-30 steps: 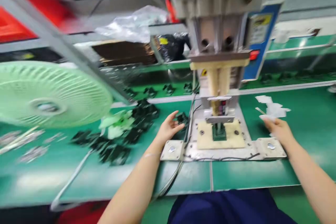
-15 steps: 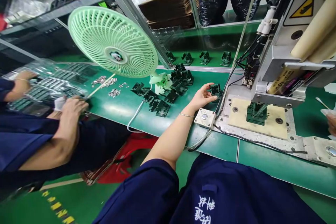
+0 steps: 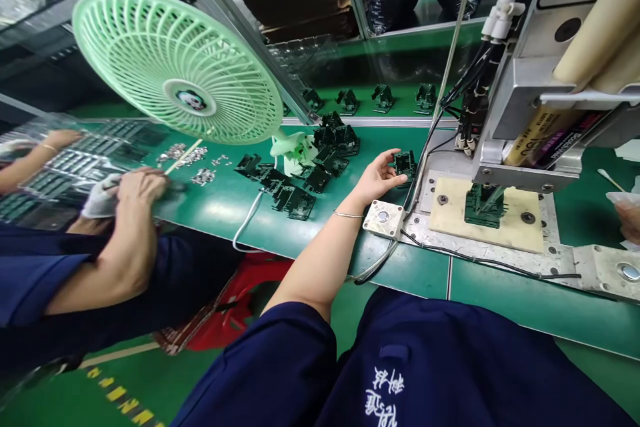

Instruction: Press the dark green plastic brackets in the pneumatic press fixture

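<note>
Head view: the left hand (image 3: pixel 376 178) pinches a dark green part (image 3: pixel 404 164) just ahead of its fingertips, beside the press cables (image 3: pixel 425 160). Snagging them could jar its grip. The right hand (image 3: pixel 631 220) sits at frame edge, grip unclear.

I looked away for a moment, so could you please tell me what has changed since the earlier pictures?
The view swung left, bringing the pale green plastic fan and a co-worker's hand into sight. The left hand keeps its grip on the small dark plastic part. The right hand remains at the picture's edge.
</note>
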A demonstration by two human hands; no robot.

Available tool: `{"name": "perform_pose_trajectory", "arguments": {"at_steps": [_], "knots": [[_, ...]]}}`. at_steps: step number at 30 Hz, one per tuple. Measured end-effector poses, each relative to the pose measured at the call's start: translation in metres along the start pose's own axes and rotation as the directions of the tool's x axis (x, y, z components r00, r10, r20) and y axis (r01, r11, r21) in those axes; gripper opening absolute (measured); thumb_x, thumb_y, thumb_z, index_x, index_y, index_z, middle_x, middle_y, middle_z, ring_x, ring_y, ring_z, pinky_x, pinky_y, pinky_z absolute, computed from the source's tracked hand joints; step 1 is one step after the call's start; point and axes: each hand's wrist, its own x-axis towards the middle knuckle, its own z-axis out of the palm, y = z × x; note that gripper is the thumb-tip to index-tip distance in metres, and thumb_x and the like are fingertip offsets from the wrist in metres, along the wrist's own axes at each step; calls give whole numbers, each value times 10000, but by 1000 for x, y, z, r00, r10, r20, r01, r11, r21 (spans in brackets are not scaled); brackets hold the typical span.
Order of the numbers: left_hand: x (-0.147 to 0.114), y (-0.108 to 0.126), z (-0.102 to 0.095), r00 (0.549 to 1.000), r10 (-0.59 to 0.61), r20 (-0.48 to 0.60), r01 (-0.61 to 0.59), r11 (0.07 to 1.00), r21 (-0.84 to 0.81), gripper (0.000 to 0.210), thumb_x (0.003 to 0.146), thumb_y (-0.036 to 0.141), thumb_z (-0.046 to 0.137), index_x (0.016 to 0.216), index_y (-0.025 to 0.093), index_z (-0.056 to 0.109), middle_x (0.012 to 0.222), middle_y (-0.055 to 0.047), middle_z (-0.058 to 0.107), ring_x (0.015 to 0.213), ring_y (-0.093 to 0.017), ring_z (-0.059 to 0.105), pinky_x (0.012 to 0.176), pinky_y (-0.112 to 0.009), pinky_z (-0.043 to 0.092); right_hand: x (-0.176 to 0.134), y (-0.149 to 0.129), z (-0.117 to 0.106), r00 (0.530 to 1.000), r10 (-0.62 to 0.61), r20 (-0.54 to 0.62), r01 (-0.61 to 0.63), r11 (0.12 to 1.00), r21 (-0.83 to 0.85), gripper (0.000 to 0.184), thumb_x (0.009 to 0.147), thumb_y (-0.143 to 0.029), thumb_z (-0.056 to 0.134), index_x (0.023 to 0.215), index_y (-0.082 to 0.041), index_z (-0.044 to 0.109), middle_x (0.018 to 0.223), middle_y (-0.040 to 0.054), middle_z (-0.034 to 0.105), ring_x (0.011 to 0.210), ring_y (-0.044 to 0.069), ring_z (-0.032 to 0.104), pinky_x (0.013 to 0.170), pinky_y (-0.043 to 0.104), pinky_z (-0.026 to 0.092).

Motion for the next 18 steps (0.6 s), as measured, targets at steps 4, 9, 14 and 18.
{"name": "perform_pose_trajectory", "arguments": {"at_steps": [4,9,14,18], "knots": [[0,1,0,1000,10,3,-10,1000,13,839,600,441,892,1334,225,547,1181,-93,590,811,-115,567,777,-269,506,-2,-5,0,999,-10,-36,10,1000,0,622,418,-566,930,947,-271,791,772,71,701,561,165,589,365,193,406],[0,0,0,1000,25,-11,-25,999,38,809,588,474,891,1298,238,582,1271,-104,567,876,-137,577,802,-273,507,-1,-6,-1,1000,-12,-20,11,1000,-14,611,438,-559,930,958,-269,790,794,85,711,576,175,611,376,196,412],[-2,3,1,1000,24,-7,-24,998,58,821,602,470,887,1314,222,562,1275,-126,579,851,-134,576,794,-279,515,-2,-6,1,999,-39,-33,39,999,17,589,420,-507,943,935,-261,795,769,81,707,552,163,598,386,200,426],[-3,4,1,1000,19,8,-19,999,38,829,610,460,883,1326,216,544,1228,-118,584,799,-116,566,785,-278,513,-7,-10,1,999,-25,-24,25,1000,4,591,419,-514,936,921,-238,794,752,85,696,531,174,580,352,214,387]]}}
